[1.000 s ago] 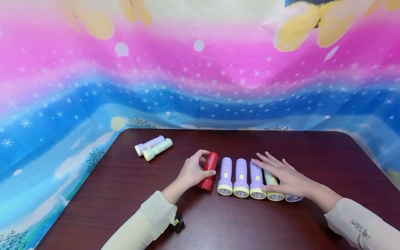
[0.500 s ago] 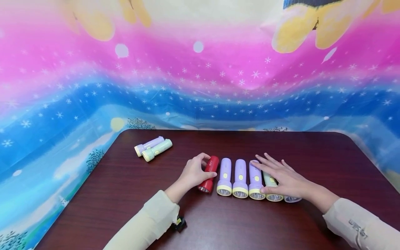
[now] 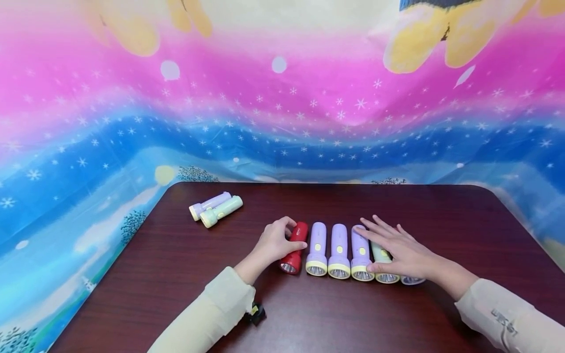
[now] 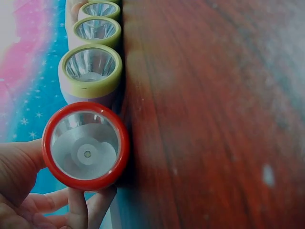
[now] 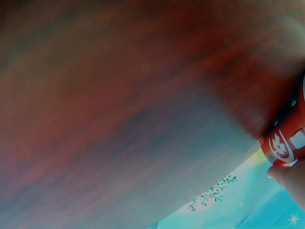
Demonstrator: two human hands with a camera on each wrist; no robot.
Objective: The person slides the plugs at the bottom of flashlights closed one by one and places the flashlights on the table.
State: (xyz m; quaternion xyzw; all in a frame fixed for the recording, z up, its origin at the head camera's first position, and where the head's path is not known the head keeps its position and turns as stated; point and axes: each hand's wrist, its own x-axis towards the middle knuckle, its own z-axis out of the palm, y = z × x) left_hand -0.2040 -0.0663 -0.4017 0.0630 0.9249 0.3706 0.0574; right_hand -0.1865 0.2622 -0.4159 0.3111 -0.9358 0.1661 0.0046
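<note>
In the head view my left hand (image 3: 274, 241) grips a red flashlight (image 3: 298, 236) at the left end of a row, thumb on its near side. Its lens faces the left wrist camera, ringed by a red rim (image 4: 122, 143). Beside it, slightly apart, lie a purple flashlight (image 3: 318, 235), a second purple flashlight (image 3: 339, 236) and a third purple flashlight (image 3: 359, 252), all with yellow rims. My right hand (image 3: 403, 250) spreads over the row's right end, covering much of a pale green flashlight (image 3: 381, 253) and an outermost flashlight (image 3: 412, 281). The right wrist view catches a red body with a white logo (image 5: 280, 147).
A purple flashlight (image 3: 216, 200) and a pale green flashlight (image 3: 227, 207) lie together at the back left of the dark wooden table (image 3: 145, 289). A colourful cloth (image 3: 247, 117) hangs behind the table. A small black device (image 3: 257, 314) sits at my left wrist.
The red flashlight's far end has shifted slightly toward me and its lens has come into view, with my left hand still gripping it. My right hand stays nearly in place.
</note>
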